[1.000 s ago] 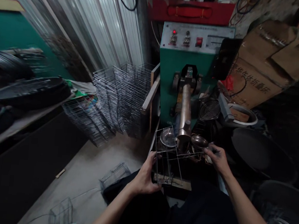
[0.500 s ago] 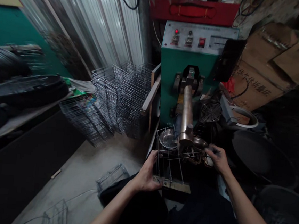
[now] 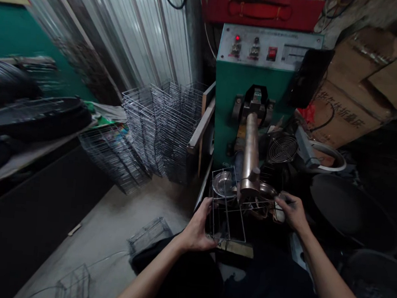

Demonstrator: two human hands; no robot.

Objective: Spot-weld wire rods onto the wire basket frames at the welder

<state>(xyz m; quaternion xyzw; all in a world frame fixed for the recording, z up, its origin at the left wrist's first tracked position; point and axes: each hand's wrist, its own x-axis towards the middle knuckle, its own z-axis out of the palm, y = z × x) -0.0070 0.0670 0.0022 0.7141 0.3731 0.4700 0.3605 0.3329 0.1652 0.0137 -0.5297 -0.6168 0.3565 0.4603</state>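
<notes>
My left hand grips the left side of a small wire frame, thumb below and fingers at its upper side. The frame stands in front of the machine, under the tip of a thick metal cylinder arm. My right hand is closed in a pinch on the end of a thin wire that runs left toward the frame below the arm's tip. Whether this wire is joined to the frame I cannot tell. A shiny metal bowl shows behind the frame's wires.
The green machine has a panel with a lit red lamp. Stacks of wire baskets stand left of it. More wire frames lie on the floor. At right are a fan, a cardboard box and dark round pans.
The view has shifted slightly, so the machine appears a little further right. Both hands keep their holds on the frame and wire, with hardly any movement.
</notes>
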